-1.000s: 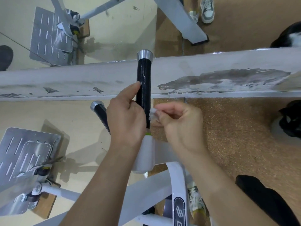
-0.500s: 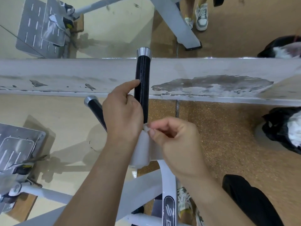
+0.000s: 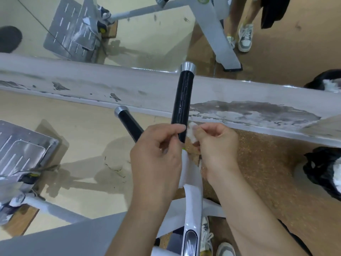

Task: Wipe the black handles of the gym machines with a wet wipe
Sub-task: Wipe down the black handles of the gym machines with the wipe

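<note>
The left hand [image 3: 156, 157] curls round the base of the black handle [image 3: 181, 100], which looks rigid and probably slick. Just beside it, the right hand [image 3: 218, 150] pinches the wet wipe [image 3: 191, 133]: limp, light, best wrapped round the bar.

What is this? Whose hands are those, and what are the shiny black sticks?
You are seeing through one camera worn on a person's head, looking down, so both hands belong to that person. The shiny black sticks are handles on a white gym machine, each with a silver cap. The left hand holds the nearer black handle at its lower end. The right hand pinches a little white wet wipe right beside that handle, for cleaning it. The other black handle sticks out to the left, and no hand is on it. Behind them runs a scuffed white ledge. Down below is the floor, with a shoe on it.
</note>
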